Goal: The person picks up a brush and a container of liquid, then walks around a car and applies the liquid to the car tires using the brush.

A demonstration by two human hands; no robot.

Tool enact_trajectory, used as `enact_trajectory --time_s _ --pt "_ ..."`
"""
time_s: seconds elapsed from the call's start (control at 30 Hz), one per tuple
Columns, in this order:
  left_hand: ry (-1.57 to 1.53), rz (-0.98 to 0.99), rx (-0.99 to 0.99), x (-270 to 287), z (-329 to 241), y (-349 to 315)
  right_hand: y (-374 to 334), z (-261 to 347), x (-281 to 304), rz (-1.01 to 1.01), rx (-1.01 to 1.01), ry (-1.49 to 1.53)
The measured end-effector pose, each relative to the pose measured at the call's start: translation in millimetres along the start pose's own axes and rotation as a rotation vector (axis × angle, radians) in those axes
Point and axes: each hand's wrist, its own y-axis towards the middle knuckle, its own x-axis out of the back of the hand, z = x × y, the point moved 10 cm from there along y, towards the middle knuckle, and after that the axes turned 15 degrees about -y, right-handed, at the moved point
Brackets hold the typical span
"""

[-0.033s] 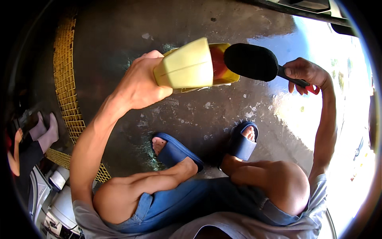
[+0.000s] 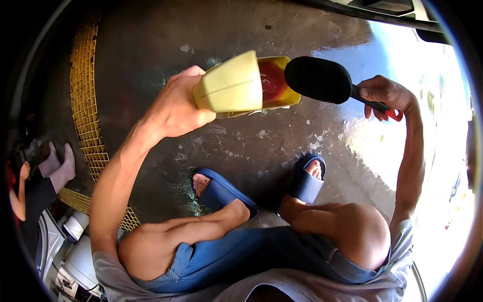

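Observation:
My left hand [image 2: 182,103] is closed around a pale yellow plastic container [image 2: 229,85], held sideways with its open end to the right. Inside that open end something dark red [image 2: 273,81] shows; I cannot tell what it is. In my right hand [image 2: 385,94] is the dark handle of a black oval pad [image 2: 319,79], pinched between thumb and fingers. A red part shows at the handle's end. The pad's left end lies at the container's mouth and overlaps its edge in view; whether they touch, I cannot tell.
Below is a dark, stained floor [image 2: 236,151], shiny with wet-looking reflections at right. My feet in blue slides [image 2: 221,190] rest on it. A yellow grating [image 2: 84,95] runs along the left. Another person's legs [image 2: 63,166] and white equipment [image 2: 83,261] are at far left. A vehicle's edge [image 2: 372,15] is at top right.
The yellow container has shifted slightly left and away from the pad, so more of the dark red inside shows. My right hand and the pad have barely moved.

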Motion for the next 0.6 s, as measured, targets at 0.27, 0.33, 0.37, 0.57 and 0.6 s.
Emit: enact_trajectory --time_s 0.27,0.33,0.37,0.57,0.6 --pt "-0.033 -0.026 0.153 23 14 6 -30 29 23 -0.273 0.184 -0.210" --pt "-0.081 -0.035 0.173 31 17 11 -44 56 30 -0.334 0.185 -0.264" --pt "-0.091 -0.026 0.132 32 10 11 -45 71 28 -0.338 0.184 -0.379" --pt "0.081 0.109 0.052 37 10 6 -20 78 8 -0.121 0.215 -0.551" --pt "0.145 0.193 0.092 33 13 -2 -23 73 3 -0.016 0.074 -0.417"
